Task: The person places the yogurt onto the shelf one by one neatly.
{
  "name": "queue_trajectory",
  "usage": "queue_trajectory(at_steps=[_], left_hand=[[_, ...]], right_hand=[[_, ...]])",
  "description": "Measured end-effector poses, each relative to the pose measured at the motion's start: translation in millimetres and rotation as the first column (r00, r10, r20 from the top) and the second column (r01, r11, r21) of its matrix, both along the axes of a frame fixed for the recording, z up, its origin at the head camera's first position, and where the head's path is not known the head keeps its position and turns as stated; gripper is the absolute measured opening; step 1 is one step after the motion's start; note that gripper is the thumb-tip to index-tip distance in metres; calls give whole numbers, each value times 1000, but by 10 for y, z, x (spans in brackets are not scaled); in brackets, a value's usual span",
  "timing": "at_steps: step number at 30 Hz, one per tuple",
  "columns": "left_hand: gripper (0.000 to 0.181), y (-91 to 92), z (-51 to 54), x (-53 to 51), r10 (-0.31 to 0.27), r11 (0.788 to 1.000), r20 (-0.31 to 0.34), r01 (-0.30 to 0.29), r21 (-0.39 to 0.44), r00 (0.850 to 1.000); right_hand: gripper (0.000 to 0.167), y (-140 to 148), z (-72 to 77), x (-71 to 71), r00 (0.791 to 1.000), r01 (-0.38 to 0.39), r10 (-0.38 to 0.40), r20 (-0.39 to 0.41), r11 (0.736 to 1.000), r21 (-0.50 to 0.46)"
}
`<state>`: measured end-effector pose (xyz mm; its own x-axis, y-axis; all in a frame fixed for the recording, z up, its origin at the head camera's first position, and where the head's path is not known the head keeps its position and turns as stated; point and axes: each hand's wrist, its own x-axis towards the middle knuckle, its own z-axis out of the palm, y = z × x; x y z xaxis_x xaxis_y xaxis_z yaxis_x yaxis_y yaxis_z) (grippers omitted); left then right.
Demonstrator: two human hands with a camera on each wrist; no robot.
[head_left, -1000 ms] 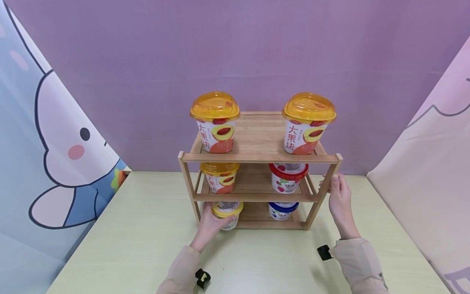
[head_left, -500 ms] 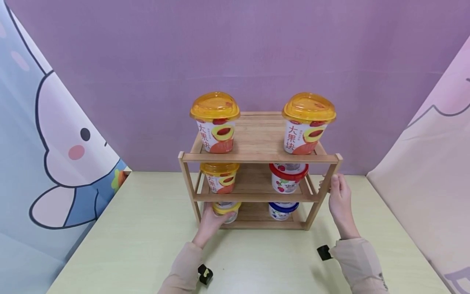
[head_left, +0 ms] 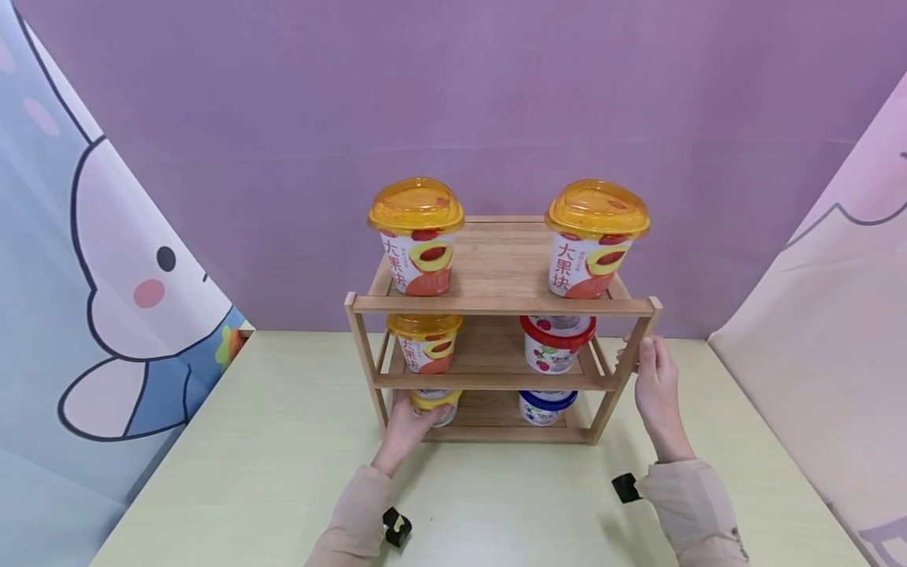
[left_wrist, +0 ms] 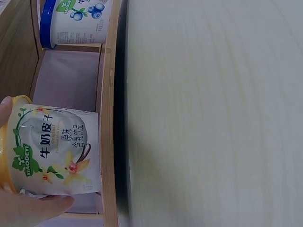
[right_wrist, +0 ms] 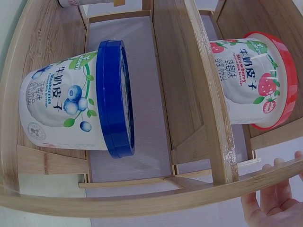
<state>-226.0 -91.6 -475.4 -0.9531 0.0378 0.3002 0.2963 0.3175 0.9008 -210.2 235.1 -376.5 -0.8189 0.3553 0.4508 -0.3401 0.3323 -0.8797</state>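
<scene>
My left hand (head_left: 405,429) grips a yellow-lidded milk drink cup (head_left: 445,413) on the left of the bottom shelf. In the left wrist view the cup (left_wrist: 59,151) sits at the shelf's front rail, with vanilla flowers printed on it; my thumb and fingers are on either side of it near the lid. My right hand (head_left: 657,386) holds the right side post of the wooden rack (head_left: 489,304), with its fingers (right_wrist: 270,198) curled behind the post in the right wrist view. A blue-lidded blueberry cup (right_wrist: 71,101) stands on the right of the bottom shelf.
On the middle shelf are an orange-lidded fruit cup (head_left: 427,351) and a red-lidded strawberry cup (head_left: 554,354). The top shelf bears two tall orange-lidded cups, one left (head_left: 418,252) and one right (head_left: 591,256). The rack stands on a pale table (head_left: 283,457) before a purple backdrop (head_left: 496,94).
My left hand has pushed the yellow-lidded cup back and slightly left, from the front edge onto the bottom shelf. My right hand has stayed on the rack's post.
</scene>
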Motion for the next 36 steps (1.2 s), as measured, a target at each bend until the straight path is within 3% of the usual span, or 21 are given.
queue_trajectory(at_steps=[10,19,24,36], left_hand=[[86,-2,-8,7,18,1000,1,-18,-18,1000],[83,-12,-20,12,0,1000,49,1,-15,999],[83,-20,-15,47,14,999,55,-12,-32,998],[81,6,38,161,62,997,21,-61,-40,998]], right_hand=[[28,-1,6,12,1000,0,0,4,1000,-2],[25,8,-15,-4,1000,9,-9,2,1000,-13],[38,14,-23,-11,1000,9,-9,8,1000,-5],[36,16,-20,-12,1000,9,-9,8,1000,-10]])
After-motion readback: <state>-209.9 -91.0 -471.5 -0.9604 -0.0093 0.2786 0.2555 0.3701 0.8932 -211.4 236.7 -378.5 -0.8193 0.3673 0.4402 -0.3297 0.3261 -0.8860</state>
